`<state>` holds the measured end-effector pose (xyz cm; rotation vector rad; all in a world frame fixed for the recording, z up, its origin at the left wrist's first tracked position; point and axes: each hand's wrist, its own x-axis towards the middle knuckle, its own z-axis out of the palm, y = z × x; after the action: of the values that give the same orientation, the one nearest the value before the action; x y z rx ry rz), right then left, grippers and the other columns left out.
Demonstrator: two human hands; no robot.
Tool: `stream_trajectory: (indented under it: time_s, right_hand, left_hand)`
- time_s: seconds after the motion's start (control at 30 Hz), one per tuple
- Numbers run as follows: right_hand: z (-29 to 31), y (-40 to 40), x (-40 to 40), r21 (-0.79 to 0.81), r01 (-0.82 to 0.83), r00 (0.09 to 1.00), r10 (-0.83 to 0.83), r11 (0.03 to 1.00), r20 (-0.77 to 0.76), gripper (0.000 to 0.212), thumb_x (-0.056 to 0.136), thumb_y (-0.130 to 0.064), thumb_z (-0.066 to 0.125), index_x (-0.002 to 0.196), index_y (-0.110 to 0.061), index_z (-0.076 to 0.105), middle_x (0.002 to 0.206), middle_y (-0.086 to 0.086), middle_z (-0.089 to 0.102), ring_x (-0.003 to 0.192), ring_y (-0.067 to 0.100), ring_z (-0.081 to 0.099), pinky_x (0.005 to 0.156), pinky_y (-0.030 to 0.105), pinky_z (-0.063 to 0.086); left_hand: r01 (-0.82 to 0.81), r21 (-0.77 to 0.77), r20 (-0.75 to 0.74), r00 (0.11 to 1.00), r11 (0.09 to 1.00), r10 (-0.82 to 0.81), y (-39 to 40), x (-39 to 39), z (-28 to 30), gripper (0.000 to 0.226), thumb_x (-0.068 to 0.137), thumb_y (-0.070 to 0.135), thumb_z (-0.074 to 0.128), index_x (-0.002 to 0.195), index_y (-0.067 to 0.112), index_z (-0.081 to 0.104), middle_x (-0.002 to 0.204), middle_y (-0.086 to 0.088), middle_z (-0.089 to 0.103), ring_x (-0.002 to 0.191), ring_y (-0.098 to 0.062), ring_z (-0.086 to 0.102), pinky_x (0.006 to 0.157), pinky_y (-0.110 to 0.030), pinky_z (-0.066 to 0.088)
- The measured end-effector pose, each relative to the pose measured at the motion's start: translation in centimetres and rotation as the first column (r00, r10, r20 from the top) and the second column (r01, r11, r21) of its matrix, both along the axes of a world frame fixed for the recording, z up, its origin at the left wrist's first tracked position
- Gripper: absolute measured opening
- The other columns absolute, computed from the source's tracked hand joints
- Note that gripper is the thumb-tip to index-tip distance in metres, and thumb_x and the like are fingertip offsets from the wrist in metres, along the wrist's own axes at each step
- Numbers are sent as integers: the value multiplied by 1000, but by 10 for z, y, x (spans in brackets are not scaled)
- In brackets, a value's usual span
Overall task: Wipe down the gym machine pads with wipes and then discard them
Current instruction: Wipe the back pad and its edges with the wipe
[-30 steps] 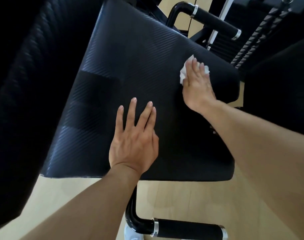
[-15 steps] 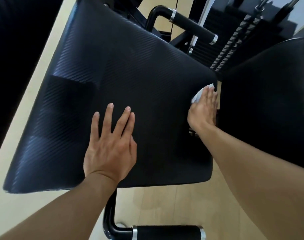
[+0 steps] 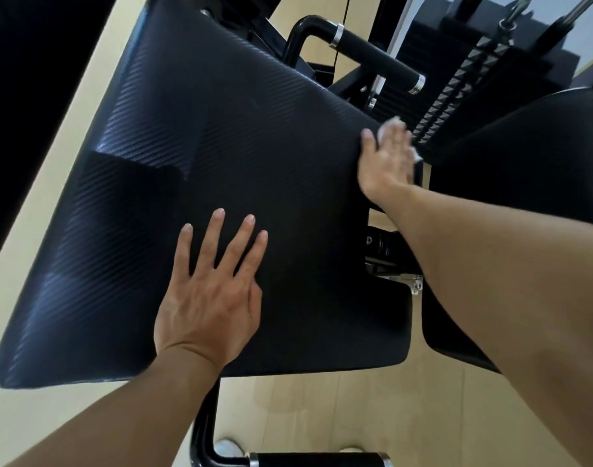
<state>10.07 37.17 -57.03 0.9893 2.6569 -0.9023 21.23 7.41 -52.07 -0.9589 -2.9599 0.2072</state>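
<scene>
Both your hands are on the black seat pad [image 3: 241,156], which fills the centre of the frame. Your left hand [image 3: 209,298] lies flat at lower centre, fingers spread and straight, holding nothing. Your right hand [image 3: 386,156] reaches over the pad's right edge, fingers blurred but seemingly extended, pressing a white wipe [image 3: 394,124] against it at upper right.

A motion-blurred right hand [image 3: 387,160] is covering most of a white wipe [image 3: 394,124], leaving only scraps showing at the fingertips and beside the seat pad [image 3: 220,163] edge. The left hand [image 3: 209,298] is hiding the pad beneath its palm. The lower handle [image 3: 322,460] is running off the bottom edge.
</scene>
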Motion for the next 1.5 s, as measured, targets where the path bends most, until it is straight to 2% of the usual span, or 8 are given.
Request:
stream_trajectory:
  time_s: [0.17,0.3,0.5,0.9,1.03,1.2,1.4,1.5]
  right_hand:
    - [-5,17,9,-90,348,937,-344,933,56,69,109,-51,15,164,-13,1,173,2,-4,159,18,-3,126,38,-3]
    - [19,-27,-25,-66,-69,996,65,995,-59,70,108,-54,17,164,-18,-4,172,1,-9,158,18,-11,124,36,-9]
    - [21,-44,25,61,-513,835,515,856,-194,65,110,-44,29,164,-24,-1,172,-8,-6,157,9,-12,127,30,-8]
    - [18,-194,304,6,-501,848,493,865,-193,64,112,-49,18,165,-20,-2,173,-7,-7,159,15,-4,125,37,4]
    - [9,-153,298,-73,-153,988,152,986,-12,66,105,-61,1,160,-28,-15,168,-13,-23,153,5,-24,127,30,-11]
    - [-6,-110,214,-65,220,973,-214,973,82,69,108,-52,14,162,-16,-10,171,0,-14,156,14,-17,128,36,-10]
    - [10,-187,253,72,-302,934,310,950,-179,67,110,-53,11,164,-16,-4,172,1,-10,157,15,-16,129,38,-3]
    - [6,-181,298,61,-249,963,254,967,-90,63,110,-49,5,163,-17,-8,171,-2,-14,156,9,-19,129,37,-3]
  left_hand:
    - [1,30,-3,1000,1000,-1,-2,0,-1,62,96,31,36,156,15,36,165,-8,28,156,-37,14,123,-62,11]
    - [-2,28,-2,1000,1000,2,1,0,0,62,95,31,35,155,15,38,165,-7,29,156,-37,16,123,-62,12]
    - [-17,-1,-1,1000,1000,17,1,0,2,62,96,31,37,156,16,38,165,-6,31,156,-36,15,123,-61,12]
    - [-25,-18,-54,998,1000,24,0,0,-2,60,99,33,29,156,18,35,164,-6,32,155,-35,15,125,-59,9]
    - [-28,-3,-78,997,1000,28,-1,0,-6,59,99,34,27,156,18,36,164,-4,32,155,-35,16,125,-58,7]
    - [-20,22,-79,997,1000,21,-1,-1,-6,59,100,34,26,156,19,36,165,-4,31,155,-34,14,125,-56,5]
    - [-12,46,-68,998,999,15,-2,0,-6,56,102,31,36,156,19,34,166,-4,29,155,-33,11,124,-56,5]
    - [-17,29,-65,998,999,19,-3,0,-5,59,100,36,25,156,20,34,166,-4,29,155,-33,11,124,-56,5]
